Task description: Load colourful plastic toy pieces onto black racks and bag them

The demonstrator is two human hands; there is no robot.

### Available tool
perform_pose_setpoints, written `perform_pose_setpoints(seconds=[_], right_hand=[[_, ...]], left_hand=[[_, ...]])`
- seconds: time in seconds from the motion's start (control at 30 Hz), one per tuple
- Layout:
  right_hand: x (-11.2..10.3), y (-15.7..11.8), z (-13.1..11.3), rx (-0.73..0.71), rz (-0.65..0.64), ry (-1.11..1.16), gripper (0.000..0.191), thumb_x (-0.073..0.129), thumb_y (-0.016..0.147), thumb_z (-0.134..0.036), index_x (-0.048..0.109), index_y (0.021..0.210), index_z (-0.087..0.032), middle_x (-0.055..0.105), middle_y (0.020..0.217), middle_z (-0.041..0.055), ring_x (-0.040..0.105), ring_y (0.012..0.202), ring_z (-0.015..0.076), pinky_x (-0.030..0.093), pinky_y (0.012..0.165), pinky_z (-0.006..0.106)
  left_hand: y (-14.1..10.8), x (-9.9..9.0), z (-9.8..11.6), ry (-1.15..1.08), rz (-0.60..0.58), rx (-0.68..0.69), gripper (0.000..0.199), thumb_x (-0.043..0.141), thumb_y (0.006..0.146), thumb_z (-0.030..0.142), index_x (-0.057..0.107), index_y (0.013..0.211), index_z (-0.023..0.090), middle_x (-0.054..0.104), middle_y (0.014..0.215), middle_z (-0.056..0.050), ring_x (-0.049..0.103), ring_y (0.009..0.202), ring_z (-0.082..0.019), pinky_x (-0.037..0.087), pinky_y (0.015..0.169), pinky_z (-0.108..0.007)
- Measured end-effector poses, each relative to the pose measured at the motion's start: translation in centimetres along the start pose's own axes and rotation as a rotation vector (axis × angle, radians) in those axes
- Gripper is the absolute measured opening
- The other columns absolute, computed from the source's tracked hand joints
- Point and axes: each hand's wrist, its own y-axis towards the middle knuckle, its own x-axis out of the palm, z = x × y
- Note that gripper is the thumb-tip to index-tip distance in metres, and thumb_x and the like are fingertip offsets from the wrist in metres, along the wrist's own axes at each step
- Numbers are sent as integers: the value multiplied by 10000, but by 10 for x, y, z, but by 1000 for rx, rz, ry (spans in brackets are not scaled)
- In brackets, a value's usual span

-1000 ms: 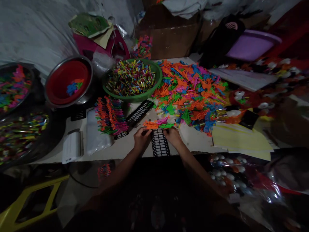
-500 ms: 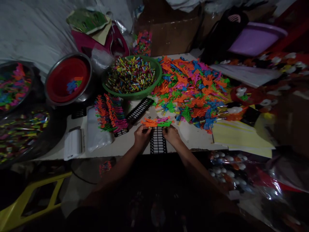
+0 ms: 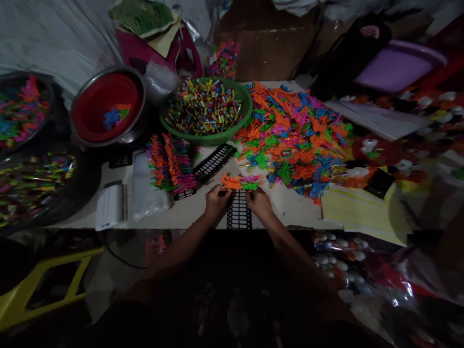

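Note:
A black slotted plastic rack [image 3: 239, 215] lies at the table's front edge, between my two hands. Across its far end sits a row of small plastic toys, orange ones [image 3: 231, 181] on the left and green ones [image 3: 251, 184] with some pink on the right. My left hand [image 3: 216, 200] is closed in a pinch at the rack's upper left edge, close to the orange toys. At the opposite edge, my right hand [image 3: 259, 201] pinches near the green toys. What lies between the fingertips of either hand is too small and dark to make out.
Beyond the rack, loose colourful toys [image 3: 293, 130] form a wide heap beside a green basin [image 3: 206, 140] of small printed tubes. Another black rack [image 3: 215, 162] lies near rows of toys [image 3: 170, 164]. Left are a red bowl [image 3: 105, 108] and clear bags [image 3: 148, 193]; right, yellow sheets [image 3: 358, 212].
The camera view has shifted slightly, moving much of the table scene rightward. Both hands stay at the rack's far end, with only small finger movements; the toy row remains there.

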Motion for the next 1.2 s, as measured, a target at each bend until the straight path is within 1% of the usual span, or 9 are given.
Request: perform_pose_setpoints(seconds=[0.3,0.47,0.57,0.67,0.8,0.93,1.0,1.07,1.2], right_hand=[[-16,-2,19,-40,-13,128,192,462,803,-244,624,878,-174,666,898,42,602,856,141,417,742,195],[-34,12,46,325,228,3,355,438,818,-389,618,925,-102,659,848,157,619,783,220,427,674,281],[-40,18,55,405,250,-12,308,447,809,-357,635,858,-117,662,779,137,619,721,207,418,634,268],[-47,10,59,294,365,129,317,396,833,-353,615,814,-125,648,693,79,594,638,167,408,583,242],[-51,-28,48,5,484,429,325,389,840,-391,582,761,-142,604,624,30,543,550,127,416,533,220],[-50,-67,25,-463,238,431,210,425,835,-273,591,913,-171,643,851,65,597,766,141,468,686,239],[-52,-72,22,-564,99,412,216,433,835,-250,596,965,-193,641,953,65,593,876,143,464,762,246],[-59,-62,28,-476,52,388,227,420,848,-259,618,942,-200,653,934,51,604,857,132,464,756,230],[-70,-4,42,54,252,32,314,357,875,-299,633,946,-166,654,944,93,619,831,172,457,733,264]], left_hand=[[-2,-8,-2,75,-55,41,158,636,684,279,619,797,170,658,786,-33,608,729,-161,475,705,-279],[-27,-10,4,182,11,272,160,608,731,332,604,732,172,628,744,-40,582,742,-164,471,709,-290],[-33,-15,23,149,-107,474,131,561,781,297,611,742,182,627,712,-32,579,711,-143,475,684,-264],[-31,-22,44,90,-211,571,118,541,798,260,634,790,189,650,698,-31,597,682,-132,490,665,-247],[-30,-19,68,-47,-303,462,201,539,798,304,637,927,185,687,822,-47,636,702,-129,516,657,-234],[-34,-6,81,-94,-449,395,232,549,784,352,655,898,179,692,779,-24,630,644,-121,509,607,-210],[-36,-6,79,-38,-448,393,195,550,784,332,670,786,178,675,670,-4,609,590,-113,488,571,-196],[-36,-11,73,-15,-416,377,192,536,792,312,671,782,175,672,679,-8,607,603,-116,480,575,-197],[-30,-27,61,-14,-442,370,207,527,798,321,656,892,189,661,849,-40,609,775,-145,482,692,-232]])
